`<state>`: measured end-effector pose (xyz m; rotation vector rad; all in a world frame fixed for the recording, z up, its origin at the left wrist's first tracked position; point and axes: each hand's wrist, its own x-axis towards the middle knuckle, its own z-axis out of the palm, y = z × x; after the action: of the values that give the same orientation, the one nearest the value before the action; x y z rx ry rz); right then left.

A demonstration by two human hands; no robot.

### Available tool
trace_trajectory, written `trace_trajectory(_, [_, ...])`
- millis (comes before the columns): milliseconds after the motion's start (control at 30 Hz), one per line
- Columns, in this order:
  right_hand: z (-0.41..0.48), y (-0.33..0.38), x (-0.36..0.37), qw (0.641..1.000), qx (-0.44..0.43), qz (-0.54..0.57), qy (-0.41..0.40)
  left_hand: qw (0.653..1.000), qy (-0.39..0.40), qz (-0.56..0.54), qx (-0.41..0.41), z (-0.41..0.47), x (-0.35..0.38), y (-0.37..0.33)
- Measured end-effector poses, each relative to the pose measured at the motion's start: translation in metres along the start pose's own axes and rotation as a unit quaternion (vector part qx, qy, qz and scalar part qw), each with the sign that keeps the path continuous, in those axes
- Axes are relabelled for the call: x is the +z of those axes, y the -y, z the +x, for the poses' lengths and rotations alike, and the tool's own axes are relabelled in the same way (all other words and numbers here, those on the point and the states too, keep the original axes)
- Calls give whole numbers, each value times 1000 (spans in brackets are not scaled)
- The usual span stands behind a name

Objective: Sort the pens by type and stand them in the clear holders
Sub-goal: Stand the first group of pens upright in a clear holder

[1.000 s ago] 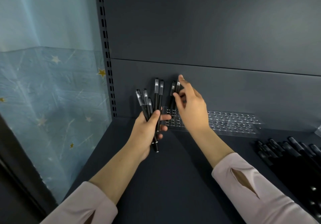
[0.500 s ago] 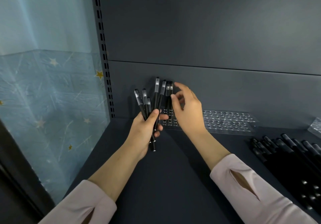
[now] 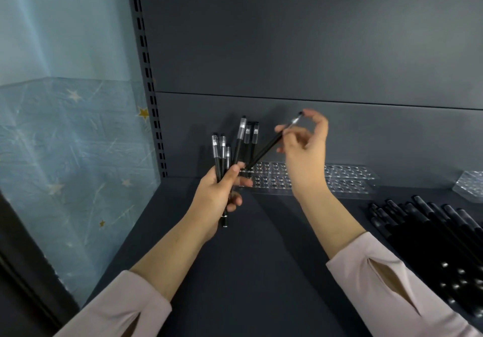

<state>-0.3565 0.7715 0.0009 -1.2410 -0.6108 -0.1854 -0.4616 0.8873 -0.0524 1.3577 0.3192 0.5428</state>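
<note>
I face a dark grey metal back panel (image 3: 313, 36), matte and evenly lit, split by a thin horizontal seam (image 3: 366, 103) into an upper and a lower sheet. At its left edge stands a slotted upright (image 3: 147, 75), its column of small black slots running down to the shelf deck (image 3: 261, 258), which is the same dark grey and lies flat below me. Left of the upright, a pale blue wall (image 3: 65, 23) shows above creased blue wallpaper (image 3: 65, 153) scattered with gold and white stars. A dark frame (image 3: 26, 271) slants across the lower left corner.
</note>
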Motion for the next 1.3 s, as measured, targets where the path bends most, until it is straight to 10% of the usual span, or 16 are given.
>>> trace_trajectory(467, [-1, -15, -1, 969, -147, -193, 43, 999, -43, -30, -5, 9, -5, 5])
trace_trajectory(1300, [3, -33, -1, 865, -120, -441, 206, 998, -31, -51, -17, 2, 3, 2])
